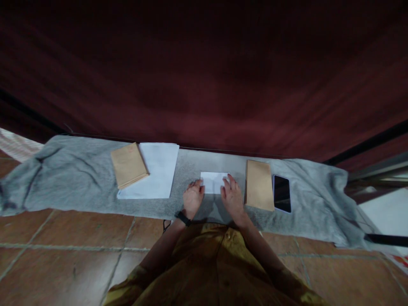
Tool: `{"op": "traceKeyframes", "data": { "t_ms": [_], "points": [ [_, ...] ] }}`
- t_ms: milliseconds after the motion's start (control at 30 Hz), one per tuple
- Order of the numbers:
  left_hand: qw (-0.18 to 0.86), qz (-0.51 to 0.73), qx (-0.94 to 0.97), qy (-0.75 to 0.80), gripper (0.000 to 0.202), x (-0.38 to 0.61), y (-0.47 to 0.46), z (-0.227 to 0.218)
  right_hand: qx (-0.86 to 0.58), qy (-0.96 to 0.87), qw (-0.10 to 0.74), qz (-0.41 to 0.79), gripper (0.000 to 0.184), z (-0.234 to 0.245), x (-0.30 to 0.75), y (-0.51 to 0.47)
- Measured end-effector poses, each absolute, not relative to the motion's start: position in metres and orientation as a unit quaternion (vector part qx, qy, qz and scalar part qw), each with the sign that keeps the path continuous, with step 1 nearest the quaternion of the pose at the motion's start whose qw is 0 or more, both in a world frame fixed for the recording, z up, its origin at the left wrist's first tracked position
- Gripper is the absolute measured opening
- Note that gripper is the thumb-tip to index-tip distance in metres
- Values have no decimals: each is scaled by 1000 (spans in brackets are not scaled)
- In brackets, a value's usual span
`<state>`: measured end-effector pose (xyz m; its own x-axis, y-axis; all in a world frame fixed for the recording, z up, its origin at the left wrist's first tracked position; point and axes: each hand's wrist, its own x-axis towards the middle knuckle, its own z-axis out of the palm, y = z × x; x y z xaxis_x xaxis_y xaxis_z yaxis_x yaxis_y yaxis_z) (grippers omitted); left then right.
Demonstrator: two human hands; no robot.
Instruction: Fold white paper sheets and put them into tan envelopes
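Observation:
A small folded white paper [213,182] lies on a grey cloth [79,170] spread over the floor. My left hand [193,198] rests at the paper's left lower edge with fingers curled against it. My right hand [232,196] lies on the paper's right side, fingers stretched flat and pressing it down. A black band [183,218] sits on my left wrist.
A stack of brown envelopes [128,165] lies on white sheets [159,170] to the left. Another brown envelope stack [259,185] and a dark phone [282,193] lie to the right. A dark red curtain [204,76] hangs behind. Brown floor tiles [63,255] run in front.

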<state>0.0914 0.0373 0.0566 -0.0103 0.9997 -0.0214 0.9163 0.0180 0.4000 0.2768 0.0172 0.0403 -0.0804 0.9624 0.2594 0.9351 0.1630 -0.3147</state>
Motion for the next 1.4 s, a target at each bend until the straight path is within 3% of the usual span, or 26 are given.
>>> {"op": "traceKeyframes", "data": {
  "t_ms": [367, 500, 767, 1100, 1400],
  "points": [
    [95, 156, 757, 627, 37, 102, 30, 52, -591, -789, 167, 10, 58, 14, 257, -5],
    [125, 189, 813, 537, 50, 121, 17, 38, -580, -802, 142, 4, 60, 12, 260, -6],
    [92, 124, 831, 534, 72, 115, 5, 28, -594, -793, 134, 17, 60, 12, 262, -8],
    [65, 123, 800, 583, 75, 97, 0, 29, -645, -740, 192, -16, 65, 7, 276, -16],
    [52, 150, 767, 621, 68, 103, 0, 36, -654, -731, 193, -20, 64, 6, 281, -20]
  ]
}}
